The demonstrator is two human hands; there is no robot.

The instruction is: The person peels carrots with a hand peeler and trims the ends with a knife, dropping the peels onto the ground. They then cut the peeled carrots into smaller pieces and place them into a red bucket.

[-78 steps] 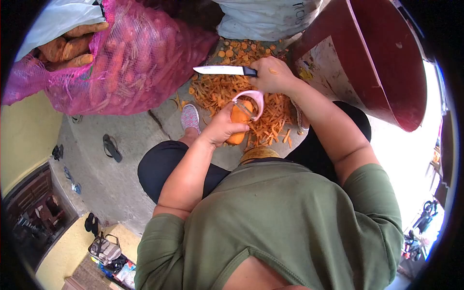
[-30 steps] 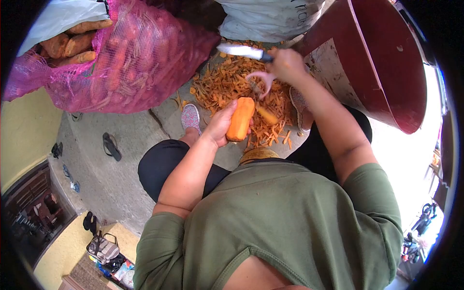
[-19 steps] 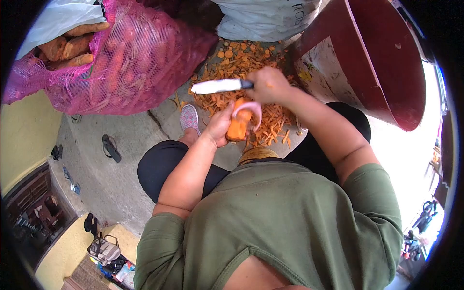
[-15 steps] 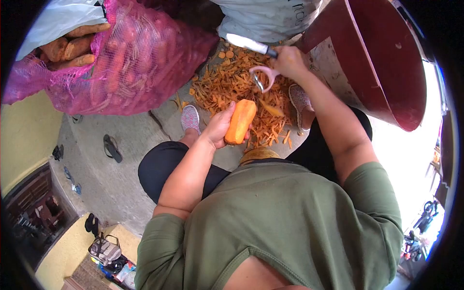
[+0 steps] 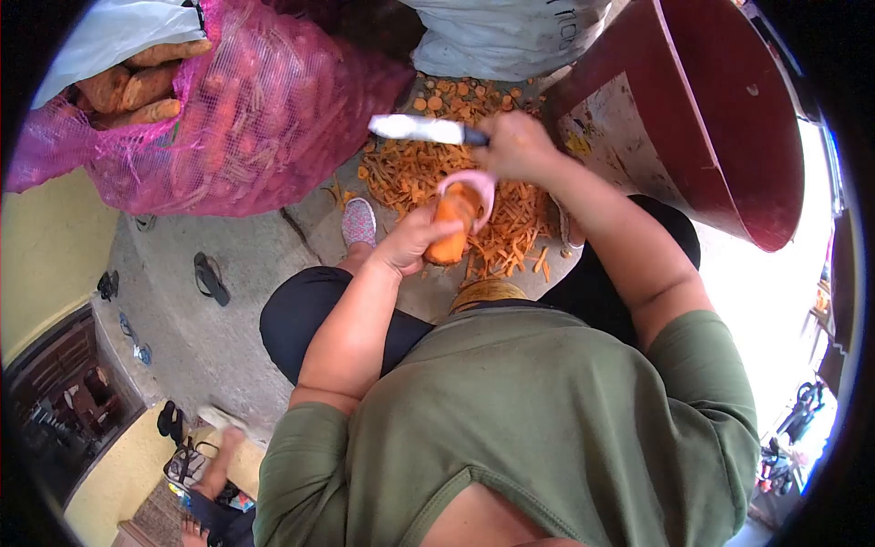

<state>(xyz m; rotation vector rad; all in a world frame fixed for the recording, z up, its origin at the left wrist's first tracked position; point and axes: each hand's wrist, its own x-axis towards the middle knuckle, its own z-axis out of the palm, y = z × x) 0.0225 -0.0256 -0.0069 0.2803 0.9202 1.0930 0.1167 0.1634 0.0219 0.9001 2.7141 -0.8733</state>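
In my left hand (image 5: pixel 406 241) is a thick orange carrot (image 5: pixel 447 246), its skin gone where I can see it. My right hand (image 5: pixel 519 148), slightly smeared by motion, is closed around a knife (image 5: pixel 417 129) with a dark handle; the bright blade points left. The same hand also holds a pink peeler (image 5: pixel 486 189), whose head lies over the carrot's upper end. Under both hands, a heap of carrot peelings (image 5: pixel 519 235) covers the floor, with round cut carrot ends (image 5: pixel 435 103) at its far side.
A pink mesh sack (image 5: pixel 264 118) full of carrots stands at upper left. Behind the heap is a white sack (image 5: pixel 510 41), with a large dark red tub (image 5: pixel 670 118) at right. A slipper (image 5: pixel 211 278) lies on the concrete. Another person's leg (image 5: pixel 219 469) shows at lower left.
My right hand has moved left and down, bringing the peeler onto the carrot and swinging the knife leftward. Another person's leg has come into view at lower left.
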